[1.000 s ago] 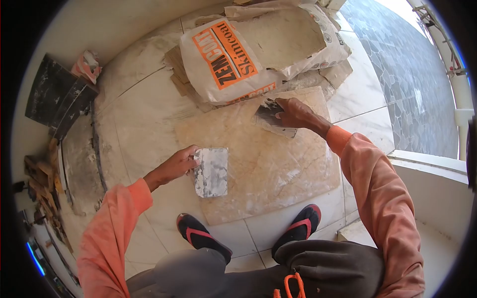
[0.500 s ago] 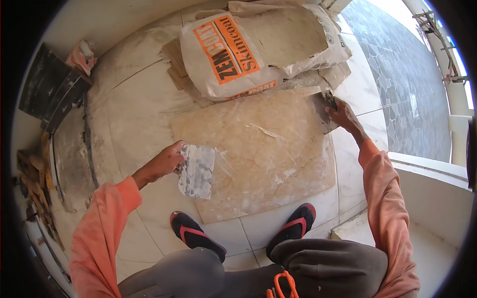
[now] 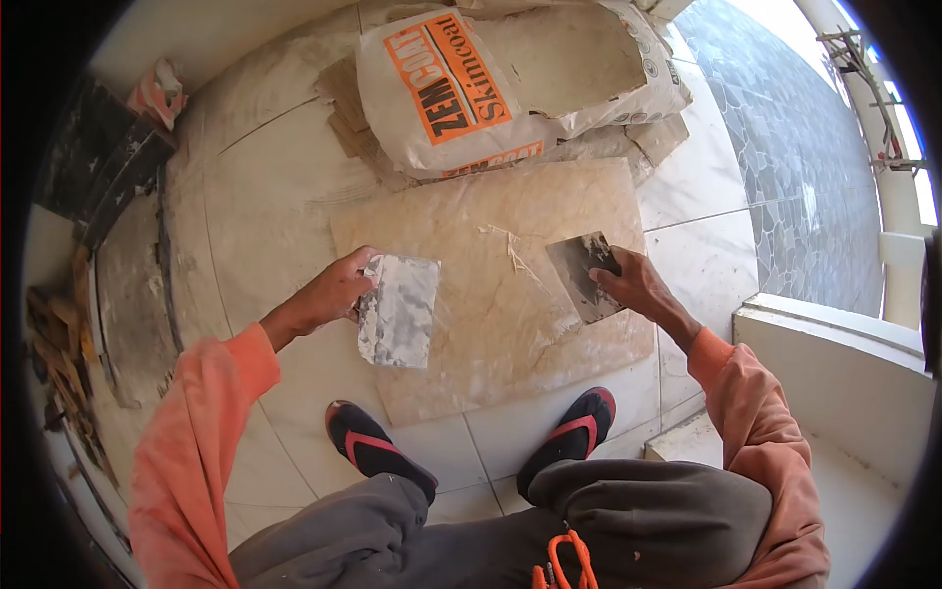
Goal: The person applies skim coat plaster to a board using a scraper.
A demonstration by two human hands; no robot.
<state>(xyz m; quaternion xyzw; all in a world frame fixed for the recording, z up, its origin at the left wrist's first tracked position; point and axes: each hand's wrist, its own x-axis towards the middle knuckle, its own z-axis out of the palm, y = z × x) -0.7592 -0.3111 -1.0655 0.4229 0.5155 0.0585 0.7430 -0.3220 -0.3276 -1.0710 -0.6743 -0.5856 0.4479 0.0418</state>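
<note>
My left hand is closed around the edge of a flat plate smeared with white and grey putty, tilted toward me. On the right, my right hand grips a dark, thin rectangular scraper blade with pale residue on it. Both are held over a tan marble-look slab lying on the floor. Between the hands, a whitish streak of putty marks the slab's surface.
Beyond the slab lies an opened skimcoat bag on top of other bags. Dark boxes and wood scraps stand at the left. A low white ledge runs along the right. My sandalled feet are at the slab's near edge.
My right hand has brought the scraper from the slab's far right corner inward and nearer to me. My left hand has risen slightly with its plate. A new thin streak shows on the slab.
</note>
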